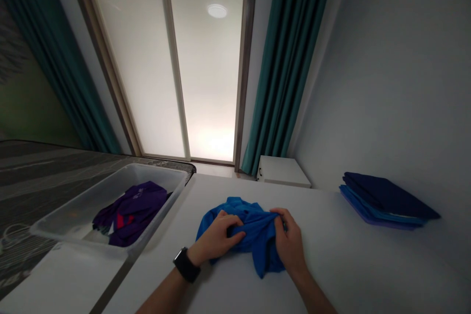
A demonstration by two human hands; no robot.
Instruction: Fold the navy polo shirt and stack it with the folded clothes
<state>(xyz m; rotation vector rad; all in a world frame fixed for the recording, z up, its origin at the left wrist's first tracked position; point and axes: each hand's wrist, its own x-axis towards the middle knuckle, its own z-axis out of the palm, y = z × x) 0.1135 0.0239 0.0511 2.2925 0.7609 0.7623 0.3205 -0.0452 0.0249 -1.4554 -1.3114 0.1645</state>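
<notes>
A crumpled bright blue garment [253,228] lies on the white table [221,294] in front of me. My left hand [221,233], with a dark watch on its wrist, rests on the garment's left part, its fingers curled into the fabric. At the upper right edge, my right hand [289,240] pinches the cloth between thumb and fingers. A loose flap of fabric hangs down between the two hands. The exact kind of garment cannot be made out in its bunched state.
On the left, a translucent plastic bin [147,169] holds purple clothing [142,203] with a red patch. A stack of folded blue and navy clothes [386,198] sits at the right by the wall. Beyond the table stands a white cabinet [281,169].
</notes>
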